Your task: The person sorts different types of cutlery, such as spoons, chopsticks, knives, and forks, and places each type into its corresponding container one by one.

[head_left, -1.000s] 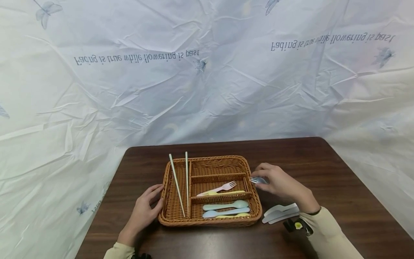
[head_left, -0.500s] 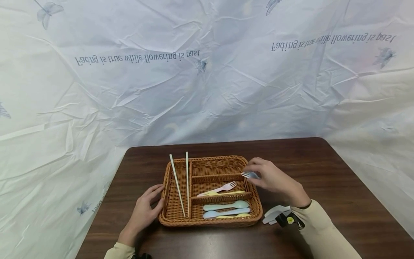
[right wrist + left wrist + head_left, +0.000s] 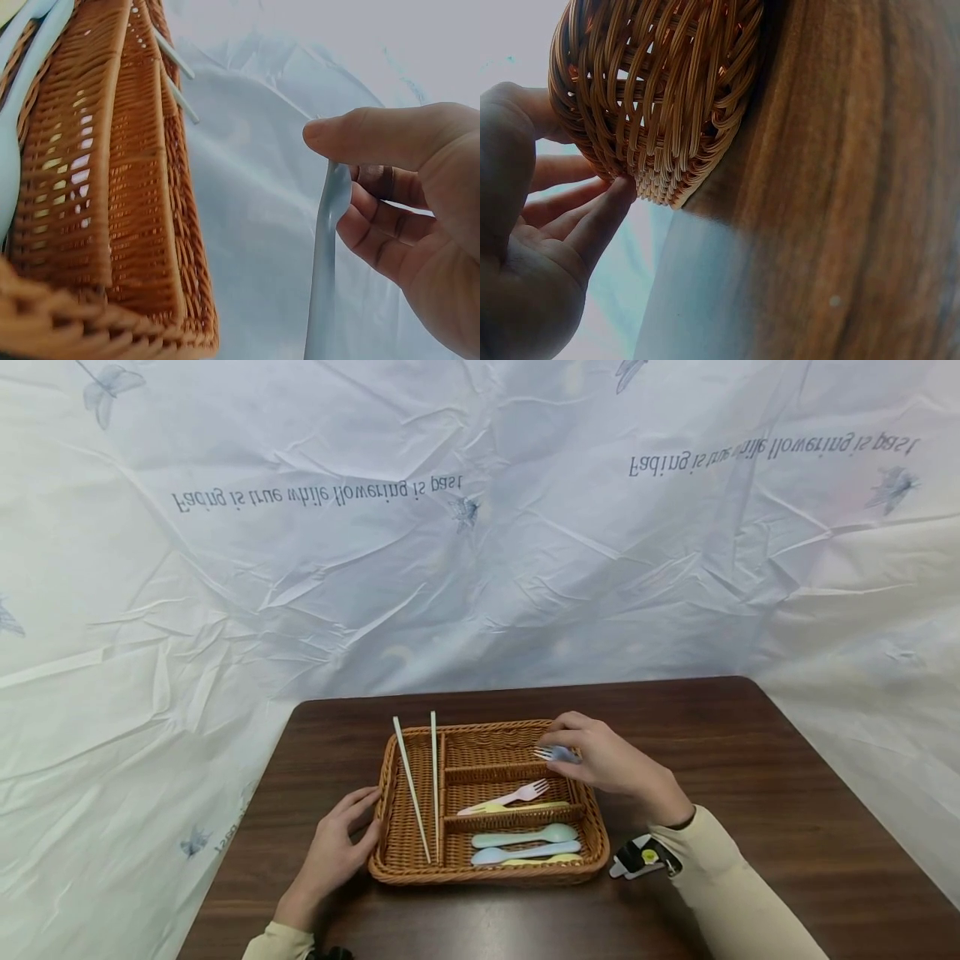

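In the head view a brown wicker basket (image 3: 487, 877) with several compartments sits on the table. My left hand (image 3: 337, 843) is at its left side, fingers and thumb touching the woven wall (image 3: 660, 90), extended rather than wrapped round it. My right hand (image 3: 611, 760) pinches a pale blue fork (image 3: 557, 754) near its head, above the basket's upper right compartment. In the right wrist view the fork's handle (image 3: 322, 277) hangs down from the thumb and fingers. A pink fork (image 3: 528, 792) and a yellow fork (image 3: 517, 808) lie in the middle compartment.
Two pale chopsticks (image 3: 411, 789) lean in the left compartment, their ends past the back rim. Green (image 3: 555, 833) and blue (image 3: 495, 855) spoons and a yellow piece lie in the front compartment. Pale utensils (image 3: 622, 867) on the table are partly hidden by the right wrist camera.
My right hand has carried the blue fork left and back, from the basket's right rim to over the upper right compartment. The left hand and basket have stayed still.
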`<move>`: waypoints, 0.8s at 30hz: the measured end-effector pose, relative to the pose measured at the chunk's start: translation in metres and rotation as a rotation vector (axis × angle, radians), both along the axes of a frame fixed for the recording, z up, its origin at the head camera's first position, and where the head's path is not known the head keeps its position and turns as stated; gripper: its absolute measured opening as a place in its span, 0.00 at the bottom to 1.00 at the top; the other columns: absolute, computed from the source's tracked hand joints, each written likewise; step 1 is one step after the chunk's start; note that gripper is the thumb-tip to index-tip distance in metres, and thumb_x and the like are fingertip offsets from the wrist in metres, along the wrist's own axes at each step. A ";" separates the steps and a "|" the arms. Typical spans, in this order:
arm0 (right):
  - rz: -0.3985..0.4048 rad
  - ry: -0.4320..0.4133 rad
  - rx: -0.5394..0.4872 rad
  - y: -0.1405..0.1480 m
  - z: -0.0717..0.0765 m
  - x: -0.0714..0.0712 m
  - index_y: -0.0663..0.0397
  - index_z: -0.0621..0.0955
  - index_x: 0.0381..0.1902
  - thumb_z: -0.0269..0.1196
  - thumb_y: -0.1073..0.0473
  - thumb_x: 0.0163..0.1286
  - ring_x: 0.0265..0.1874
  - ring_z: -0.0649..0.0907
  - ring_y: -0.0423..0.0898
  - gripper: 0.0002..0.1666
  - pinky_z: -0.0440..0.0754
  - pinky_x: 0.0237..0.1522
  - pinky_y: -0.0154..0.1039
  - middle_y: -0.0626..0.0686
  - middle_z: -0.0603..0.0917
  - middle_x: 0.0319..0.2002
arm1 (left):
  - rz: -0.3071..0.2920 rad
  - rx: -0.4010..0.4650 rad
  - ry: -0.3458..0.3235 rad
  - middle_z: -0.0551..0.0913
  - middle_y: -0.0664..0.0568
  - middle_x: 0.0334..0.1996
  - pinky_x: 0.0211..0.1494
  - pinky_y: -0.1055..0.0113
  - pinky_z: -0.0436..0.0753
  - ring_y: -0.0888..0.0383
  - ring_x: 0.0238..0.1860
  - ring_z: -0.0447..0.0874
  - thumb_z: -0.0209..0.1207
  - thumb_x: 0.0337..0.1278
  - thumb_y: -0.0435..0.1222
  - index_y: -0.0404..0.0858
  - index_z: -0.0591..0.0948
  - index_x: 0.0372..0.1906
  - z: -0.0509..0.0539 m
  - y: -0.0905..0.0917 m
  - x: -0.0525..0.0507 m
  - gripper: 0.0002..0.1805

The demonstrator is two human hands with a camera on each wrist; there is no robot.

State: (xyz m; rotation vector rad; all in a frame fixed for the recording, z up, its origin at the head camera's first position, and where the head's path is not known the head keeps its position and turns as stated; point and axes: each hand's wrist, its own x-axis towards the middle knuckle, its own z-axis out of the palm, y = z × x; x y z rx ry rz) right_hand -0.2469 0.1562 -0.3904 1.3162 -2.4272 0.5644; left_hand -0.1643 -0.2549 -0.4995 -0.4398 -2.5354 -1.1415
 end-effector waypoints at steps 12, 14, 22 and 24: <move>0.048 -0.002 -0.002 -0.023 0.007 0.000 0.53 0.85 0.49 0.70 0.60 0.61 0.37 0.78 0.41 0.17 0.79 0.31 0.34 0.52 0.80 0.45 | -0.006 -0.005 0.018 0.76 0.41 0.59 0.50 0.57 0.87 0.44 0.57 0.79 0.61 0.58 0.26 0.31 0.77 0.61 0.000 0.000 0.001 0.24; 0.055 -0.007 -0.007 -0.026 0.009 0.000 0.53 0.85 0.49 0.70 0.60 0.62 0.37 0.78 0.41 0.17 0.79 0.32 0.35 0.52 0.80 0.45 | -0.006 -0.003 0.019 0.76 0.41 0.59 0.50 0.57 0.87 0.44 0.57 0.79 0.61 0.58 0.26 0.31 0.77 0.61 0.001 0.000 0.001 0.24; 0.092 -0.018 -0.004 -0.039 0.006 -0.004 0.54 0.85 0.49 0.69 0.61 0.62 0.40 0.79 0.42 0.16 0.82 0.35 0.36 0.52 0.80 0.45 | -0.003 -0.004 0.017 0.76 0.41 0.59 0.50 0.57 0.87 0.43 0.58 0.78 0.61 0.58 0.26 0.30 0.77 0.61 0.000 0.000 0.001 0.24; 0.101 -0.018 0.000 -0.042 0.005 -0.005 0.54 0.85 0.49 0.69 0.60 0.63 0.39 0.78 0.42 0.16 0.81 0.35 0.35 0.52 0.80 0.45 | -0.003 -0.003 0.014 0.75 0.41 0.59 0.50 0.57 0.87 0.44 0.58 0.78 0.61 0.58 0.26 0.31 0.77 0.61 -0.001 0.000 0.001 0.24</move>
